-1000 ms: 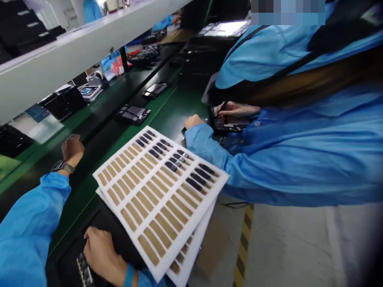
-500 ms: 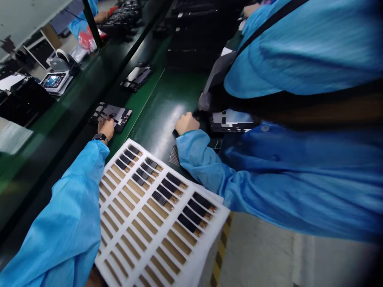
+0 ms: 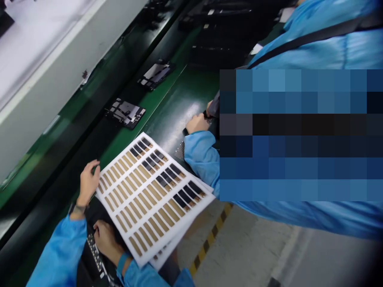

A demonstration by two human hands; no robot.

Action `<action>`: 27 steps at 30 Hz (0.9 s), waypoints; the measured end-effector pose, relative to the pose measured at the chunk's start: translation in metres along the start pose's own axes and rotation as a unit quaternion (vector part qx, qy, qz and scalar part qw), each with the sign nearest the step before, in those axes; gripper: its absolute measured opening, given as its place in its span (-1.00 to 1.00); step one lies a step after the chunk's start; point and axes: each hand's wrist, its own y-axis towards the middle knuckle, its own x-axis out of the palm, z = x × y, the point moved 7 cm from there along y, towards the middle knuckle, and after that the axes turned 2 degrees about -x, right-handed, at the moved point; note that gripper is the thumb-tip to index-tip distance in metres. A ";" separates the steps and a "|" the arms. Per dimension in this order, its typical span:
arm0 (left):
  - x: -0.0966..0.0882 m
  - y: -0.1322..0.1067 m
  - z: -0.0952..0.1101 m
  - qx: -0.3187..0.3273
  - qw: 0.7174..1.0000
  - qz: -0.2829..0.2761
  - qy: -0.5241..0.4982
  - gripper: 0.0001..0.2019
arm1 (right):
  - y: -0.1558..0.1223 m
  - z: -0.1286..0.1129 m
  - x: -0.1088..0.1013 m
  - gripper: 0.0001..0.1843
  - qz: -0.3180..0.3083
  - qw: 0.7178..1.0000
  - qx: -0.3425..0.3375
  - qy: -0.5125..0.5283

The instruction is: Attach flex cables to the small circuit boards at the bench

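Note:
My left hand (image 3: 89, 181), with a watch at the wrist, is by the left corner of a white foam tray (image 3: 182, 167). It is open, its thumb and fingers apart and nothing seen between them. Lower down, my right hand (image 3: 104, 238), a blue band round its wrist, has its fingers curled in; what they hold, if anything, is hidden. Beside it lies a black electronic assembly (image 3: 95, 251) with a strip of light parts, partly out of view. The tray has rows of slots, and dark flat pieces with gold ends (image 3: 191, 190) fill those at its right side.
Two tablet-like devices with exposed insides, a nearer one (image 3: 127, 113) and a farther one (image 3: 156, 75), lie on the green belt (image 3: 131, 137). A co-worker's hand (image 3: 197, 122) works right of the tray. Black stacks (image 3: 209, 44) stand behind. Yellow-black tape (image 3: 212, 237) marks the floor.
My left hand has drawn back from the nearer device on the belt to the tray's left corner. My right hand has come into view. The view has shifted.

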 end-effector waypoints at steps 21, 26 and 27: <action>-0.064 -0.470 -0.181 -0.390 0.914 0.071 -0.081 -0.30 | 0.001 0.070 0.185 -0.83 0.058 0.989 0.103 -0.086; -0.073 -0.475 -0.168 -0.371 0.914 0.020 -0.163 -0.24 | 0.007 0.065 0.185 -0.86 0.071 0.983 0.129 -0.106; -0.067 -0.470 -0.157 -0.357 0.915 -0.013 -0.186 -0.24 | 0.008 0.064 0.185 -0.87 0.070 0.982 0.134 -0.109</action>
